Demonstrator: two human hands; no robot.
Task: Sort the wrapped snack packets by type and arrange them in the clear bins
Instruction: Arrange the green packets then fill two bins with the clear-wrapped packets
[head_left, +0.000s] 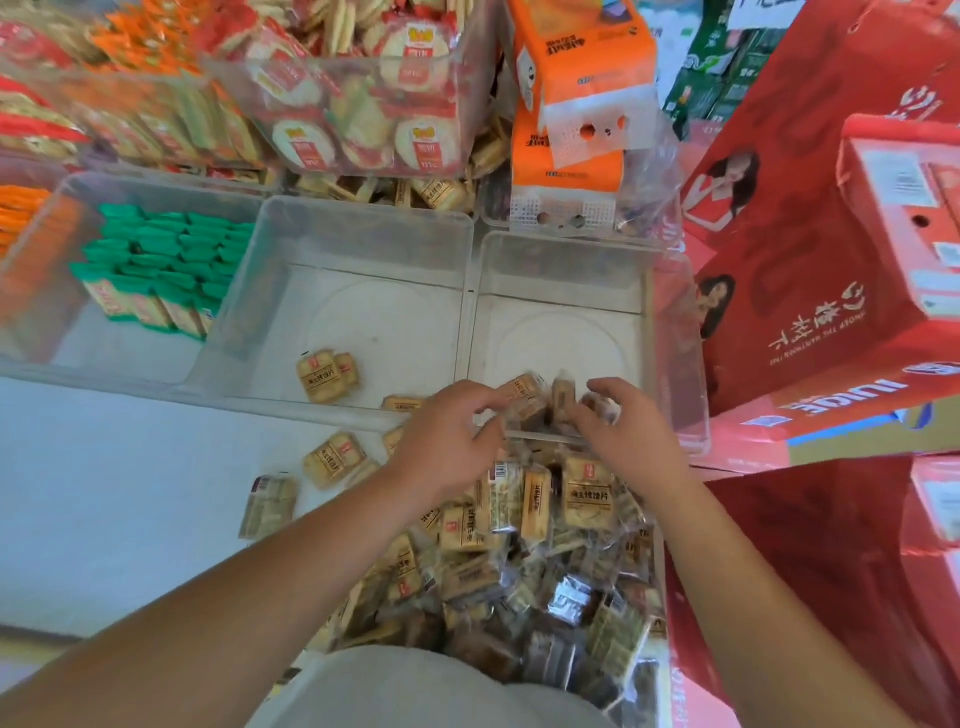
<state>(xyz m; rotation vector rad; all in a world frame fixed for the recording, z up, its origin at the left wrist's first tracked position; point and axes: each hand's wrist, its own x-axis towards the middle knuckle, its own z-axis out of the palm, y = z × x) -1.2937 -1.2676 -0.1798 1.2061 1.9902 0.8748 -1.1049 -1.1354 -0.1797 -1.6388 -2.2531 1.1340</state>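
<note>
Presumably light yet crushable, snack packets (525, 391) gripped in left hand (448, 439) and right hand (626, 434) over the clear bin (566, 270) want gentle flat-side pinches.

I see the heaped packets (519, 545) at lower centre in tan with small red labels and dark lettering, a few dark brown among them. At left, green-topped packets (166, 260) have tan bodies, and orange packets (21, 213) sit at the far left edge. Top centre, pale round crackers (358, 104) carry red-and-yellow labels. The tissue packs (576, 78) are orange and white, the cartons (810, 291) at right red with white script
</note>
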